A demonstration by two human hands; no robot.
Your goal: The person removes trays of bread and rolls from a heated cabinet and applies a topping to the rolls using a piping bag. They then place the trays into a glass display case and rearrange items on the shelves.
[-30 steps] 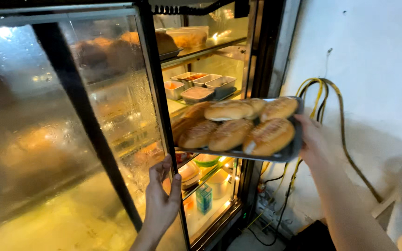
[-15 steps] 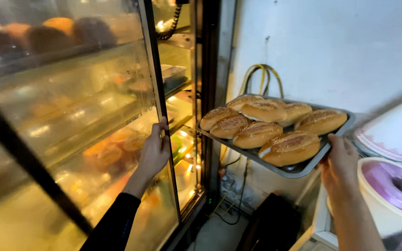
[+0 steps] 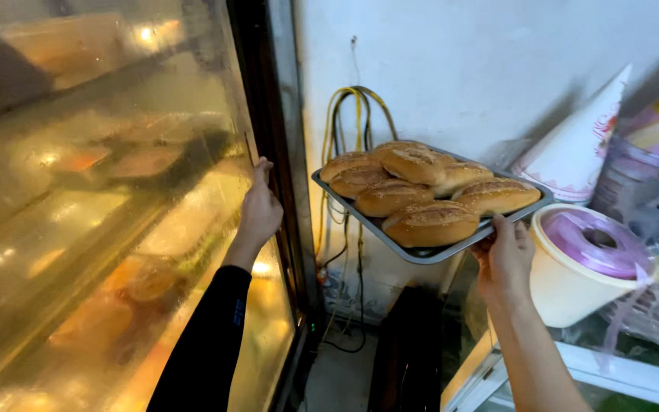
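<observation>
1. You're in a tight corner: a plain white wall (image 3: 451,69) straight ahead, and a warm-lit display cabinet with a fogged glass door (image 3: 101,229) filling the whole left side.
2. Your right hand (image 3: 503,259) holds up a grey metal tray (image 3: 421,252) by its near edge, thumb over the rim and the other fingers out of sight underneath, so it's clamped on the tray. The tray sits tilted in the air between the cabinet and the stuff on the right, loaded with about six sesame bread rolls (image 3: 430,222).
3. Your left hand (image 3: 259,206), in a black sleeve, is up against the right edge of the glass door, fingers curled on the edge. It's hard to tell if it's actually gripping or just pressing.
4. Behind the tray, a bundle of yellow and dark cables (image 3: 348,114) hangs down the wall, and the tray blocks part of it.
5. Just right of your right hand is a cream tub (image 3: 566,286) with a roll of purple plastic bags (image 3: 596,244) on top, then a white cone (image 3: 573,152) leaning on the wall. They crowd that side.
6. Whatever's inside the cabinet is just orange and brown blurs through the condensation. The far right things are cut off by the frame.
</observation>
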